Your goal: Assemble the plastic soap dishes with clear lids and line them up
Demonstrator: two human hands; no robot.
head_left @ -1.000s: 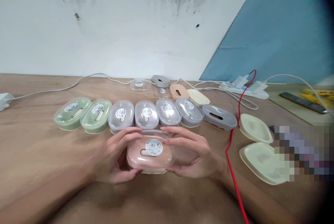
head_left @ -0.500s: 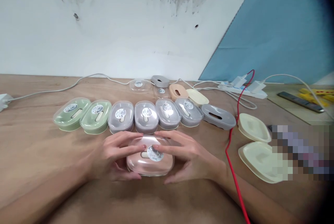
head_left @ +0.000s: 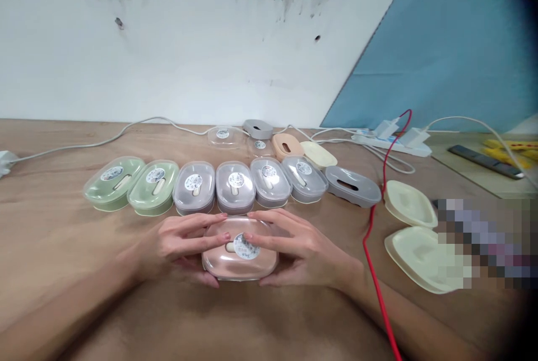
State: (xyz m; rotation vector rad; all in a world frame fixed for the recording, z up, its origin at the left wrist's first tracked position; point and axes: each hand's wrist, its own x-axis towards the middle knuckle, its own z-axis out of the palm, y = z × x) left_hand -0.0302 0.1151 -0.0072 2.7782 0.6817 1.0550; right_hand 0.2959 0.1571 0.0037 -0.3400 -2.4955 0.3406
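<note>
A pink soap box with a clear lid and a round sticker rests on the wooden table in front of me. My left hand grips its left side, fingertips lying on the lid and thumb under the front edge. My right hand clasps the right side the same way, fingers pressing down on the lid near the sticker. Just behind stands a row of closed boxes: two green ones on the left and several grey ones beside them.
A grey insert lies at the row's right end. Cream trays sit at the right beside a red cable. Further back are loose lids and parts, white cables and a power strip.
The pink box was held tilted above the table; it has come down flat, and my fingers have moved from its sides onto the lid, pressing on it.
</note>
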